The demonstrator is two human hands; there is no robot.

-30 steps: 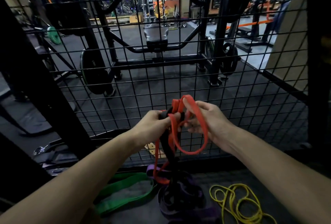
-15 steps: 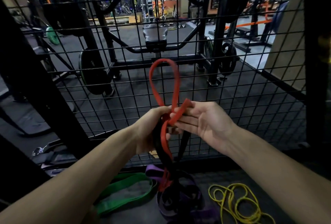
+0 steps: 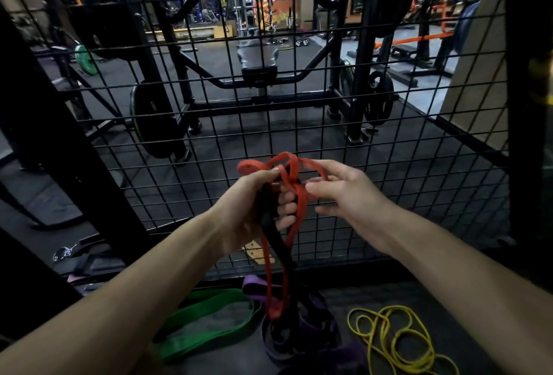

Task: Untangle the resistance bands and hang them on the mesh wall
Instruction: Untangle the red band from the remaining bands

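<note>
My left hand [image 3: 254,210] grips a black band [image 3: 279,247] and a red band [image 3: 294,177] bunched together in front of the black mesh wall [image 3: 389,165]. Red loops stick out above my left fist. My right hand [image 3: 344,195] is beside it with fingers half curled, thumb and fingertips at a red loop. Both bands hang down into a tangle on the floor with a purple band [image 3: 311,323]. A green band [image 3: 206,323] lies to the left and a thin yellow band [image 3: 395,341] to the right.
A thick black post [image 3: 59,150] slants up on the left and a dark upright [image 3: 529,105] frames the mesh on the right. Straps with a metal clip [image 3: 64,253] lie at the lower left. Behind the mesh stand a weight rack with plates [image 3: 152,120].
The tall red loop that stood above my hands half a second ago has dropped into small loops at my left fist. My right hand has shifted slightly right and its fingers have loosened.
</note>
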